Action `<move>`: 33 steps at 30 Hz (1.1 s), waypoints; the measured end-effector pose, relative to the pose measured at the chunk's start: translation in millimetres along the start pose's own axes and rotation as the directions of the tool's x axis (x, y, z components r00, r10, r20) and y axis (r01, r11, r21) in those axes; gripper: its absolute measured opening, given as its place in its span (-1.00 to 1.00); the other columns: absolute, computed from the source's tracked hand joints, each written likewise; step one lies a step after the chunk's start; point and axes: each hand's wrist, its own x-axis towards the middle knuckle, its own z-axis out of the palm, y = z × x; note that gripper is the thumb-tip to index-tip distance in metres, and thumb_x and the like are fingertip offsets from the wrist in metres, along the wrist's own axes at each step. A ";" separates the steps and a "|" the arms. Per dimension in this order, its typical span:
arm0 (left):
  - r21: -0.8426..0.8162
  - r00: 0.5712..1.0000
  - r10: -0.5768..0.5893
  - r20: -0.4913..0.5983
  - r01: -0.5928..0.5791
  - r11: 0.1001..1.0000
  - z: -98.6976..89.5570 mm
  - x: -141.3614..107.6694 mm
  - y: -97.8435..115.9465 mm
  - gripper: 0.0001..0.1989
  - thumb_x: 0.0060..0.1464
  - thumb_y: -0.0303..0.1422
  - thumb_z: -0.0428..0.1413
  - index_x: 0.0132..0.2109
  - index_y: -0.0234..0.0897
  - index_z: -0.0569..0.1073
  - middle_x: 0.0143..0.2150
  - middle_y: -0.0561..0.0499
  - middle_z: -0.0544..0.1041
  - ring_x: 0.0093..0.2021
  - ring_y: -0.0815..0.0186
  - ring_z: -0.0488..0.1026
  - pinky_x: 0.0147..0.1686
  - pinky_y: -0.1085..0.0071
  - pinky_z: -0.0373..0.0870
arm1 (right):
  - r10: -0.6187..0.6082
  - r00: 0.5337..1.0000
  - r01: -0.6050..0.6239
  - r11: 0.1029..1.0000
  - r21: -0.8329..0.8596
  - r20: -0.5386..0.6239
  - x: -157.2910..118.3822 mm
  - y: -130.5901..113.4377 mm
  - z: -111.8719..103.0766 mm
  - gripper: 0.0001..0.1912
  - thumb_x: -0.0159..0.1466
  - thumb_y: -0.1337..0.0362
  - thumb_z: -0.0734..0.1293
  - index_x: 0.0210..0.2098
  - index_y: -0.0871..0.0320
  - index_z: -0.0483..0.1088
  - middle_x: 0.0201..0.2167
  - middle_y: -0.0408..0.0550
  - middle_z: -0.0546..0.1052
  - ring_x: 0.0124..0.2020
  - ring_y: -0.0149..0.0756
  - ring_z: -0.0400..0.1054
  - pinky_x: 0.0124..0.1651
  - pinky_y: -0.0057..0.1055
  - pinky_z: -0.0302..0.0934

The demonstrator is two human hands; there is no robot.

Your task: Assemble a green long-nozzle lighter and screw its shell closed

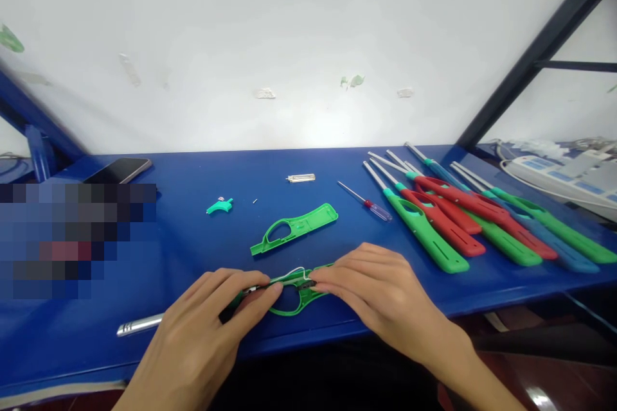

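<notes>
At lower centre the left hand point(205, 314) gripped the green shell point(305, 299), the right hand point(380, 279) pinched a dark part point(307, 284); the white wire point(292, 271) wanted clearance.

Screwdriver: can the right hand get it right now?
Likely yes: the screwdriver lies just beyond the right hand, nothing visible between, though that hand would first have to leave the lower green half.

No text, label, brand, number or sign can be read anywhere. The blue panels on the white casing point(585, 181) near the right edge of the bench point(168, 250) are too blurred to tell whether they carry lettering, and a pixelated patch point(58, 237) over the bench's left edge hides whatever might be printed there.
</notes>
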 end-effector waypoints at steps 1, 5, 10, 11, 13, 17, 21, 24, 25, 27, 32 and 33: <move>-0.001 1.000 -0.002 -0.003 0.002 1.000 0.1 0.8 0.3 -0.42 0.30 -0.71 -0.08 0.21 -0.07 0.57 0.09 0.06 0.62 -0.01 0.32 0.54 0.01 0.36 0.47 | 0.000 1.000 0.000 1.000 0.000 0.000 -0.3 0.0 0.1 -0.80 0.59 0.29 0.34 -0.06 0.20 0.61 -0.28 -0.11 0.76 -0.33 -0.33 0.65 -0.21 -0.34 0.29; -0.018 1.000 -0.006 -0.006 0.006 1.000 0.7 4.0 1.6 -0.47 0.32 -0.71 -0.07 0.13 -0.08 0.58 0.08 0.07 0.60 0.01 0.35 0.53 0.01 0.40 0.45 | 0.002 1.000 -0.002 1.000 0.007 0.001 -1.0 -0.6 0.4 -0.82 0.58 0.30 0.34 -0.07 0.20 0.61 -0.27 -0.12 0.76 -0.32 -0.34 0.65 -0.21 -0.34 0.28; -0.009 1.000 0.008 -0.014 -0.008 1.000 -0.8 6.9 2.7 -0.45 0.31 -0.72 -0.10 0.15 -0.10 0.57 0.07 0.05 0.58 0.01 0.36 0.52 0.01 0.42 0.47 | -0.001 1.000 0.001 1.000 0.005 -0.003 -0.6 -0.7 0.3 -0.81 0.59 0.30 0.34 -0.07 0.20 0.61 -0.27 -0.11 0.76 -0.31 -0.33 0.66 -0.20 -0.34 0.28; -0.010 1.000 0.014 -0.015 -0.014 1.000 -1.1 6.9 2.8 -0.45 0.31 -0.72 -0.10 0.15 -0.11 0.57 0.07 0.04 0.58 0.02 0.36 0.52 0.01 0.42 0.47 | 0.000 1.000 0.000 1.000 0.004 0.000 -0.5 -0.5 0.3 -0.81 0.59 0.30 0.34 -0.06 0.20 0.61 -0.26 -0.11 0.76 -0.31 -0.33 0.66 -0.20 -0.35 0.28; -0.008 1.000 0.021 -0.023 -0.021 1.000 -1.2 6.5 3.1 -0.46 0.34 -0.72 -0.11 0.15 -0.13 0.57 0.07 0.04 0.58 0.02 0.37 0.52 0.01 0.42 0.46 | 0.002 1.000 -0.002 1.000 0.002 0.004 -0.4 -0.1 0.3 -0.80 0.60 0.30 0.33 -0.06 0.19 0.61 -0.26 -0.11 0.77 -0.30 -0.33 0.66 -0.19 -0.35 0.29; -0.004 1.000 0.025 -0.017 -0.025 1.000 0.3 5.9 3.8 -0.54 0.46 -0.64 -0.10 0.15 -0.13 0.59 0.07 0.05 0.58 0.01 0.37 0.49 0.02 0.42 0.43 | 0.000 1.000 0.000 1.000 -0.008 0.004 -0.2 0.0 0.5 -0.79 0.60 0.30 0.31 -0.06 0.19 0.60 -0.24 -0.11 0.77 -0.29 -0.33 0.67 -0.19 -0.35 0.29; -0.007 0.999 0.025 -0.021 -0.025 1.000 2.4 5.4 3.1 -0.59 0.52 -0.58 -0.08 0.16 -0.14 0.59 0.07 0.06 0.57 0.00 0.37 0.46 0.01 0.41 0.40 | 0.001 1.000 -0.001 1.000 -0.003 0.005 -0.1 -0.6 0.3 -0.80 0.60 0.30 0.32 -0.07 0.18 0.60 -0.24 -0.12 0.77 -0.30 -0.34 0.66 -0.19 -0.35 0.28; 0.002 1.000 0.013 0.010 -0.013 1.000 3.4 2.4 0.6 -0.51 0.46 -0.66 -0.11 0.20 -0.12 0.57 0.11 0.07 0.56 0.04 0.35 0.44 0.06 0.39 0.38 | 0.003 1.000 -0.003 1.000 -0.006 0.003 -0.3 -0.6 0.3 -0.81 0.60 0.30 0.32 -0.07 0.17 0.59 -0.24 -0.12 0.77 -0.29 -0.34 0.66 -0.18 -0.34 0.28; 0.005 1.000 0.010 0.023 -0.010 1.000 3.6 1.1 -0.3 -0.47 0.43 -0.69 -0.12 0.22 -0.11 0.56 0.12 0.07 0.56 0.05 0.35 0.43 0.08 0.38 0.37 | 0.002 1.000 -0.002 1.000 -0.008 0.003 -0.5 -0.6 0.3 -0.81 0.60 0.30 0.32 -0.06 0.17 0.59 -0.23 -0.12 0.77 -0.29 -0.34 0.66 -0.18 -0.34 0.28; 0.001 0.999 0.010 0.044 -0.010 1.000 3.9 -1.2 -1.8 -0.43 0.40 -0.71 -0.13 0.24 -0.10 0.55 0.14 0.07 0.55 0.07 0.33 0.42 0.09 0.37 0.38 | -0.001 1.000 0.001 1.000 -0.009 0.002 -0.8 -0.5 0.4 -0.82 0.59 0.30 0.33 -0.06 0.17 0.59 -0.23 -0.13 0.77 -0.29 -0.34 0.66 -0.18 -0.34 0.28; -0.021 0.999 -0.004 0.051 0.005 1.000 3.6 -1.7 -1.5 -0.45 0.39 -0.70 -0.10 0.23 -0.08 0.55 0.13 0.06 0.56 0.06 0.31 0.43 0.07 0.37 0.41 | 0.000 1.000 0.000 1.000 -0.021 0.001 -1.1 -0.4 0.6 -0.81 0.60 0.30 0.32 -0.06 0.17 0.60 -0.22 -0.14 0.77 -0.29 -0.34 0.67 -0.17 -0.33 0.29; -0.024 0.998 -0.010 0.054 0.011 1.000 3.6 -1.1 -1.2 -0.45 0.39 -0.70 -0.09 0.23 -0.07 0.55 0.13 0.07 0.56 0.06 0.32 0.43 0.07 0.38 0.41 | -0.001 1.000 0.001 1.000 -0.024 0.002 -1.1 -0.4 0.6 -0.81 0.60 0.30 0.32 -0.06 0.17 0.60 -0.22 -0.14 0.77 -0.29 -0.34 0.66 -0.17 -0.33 0.29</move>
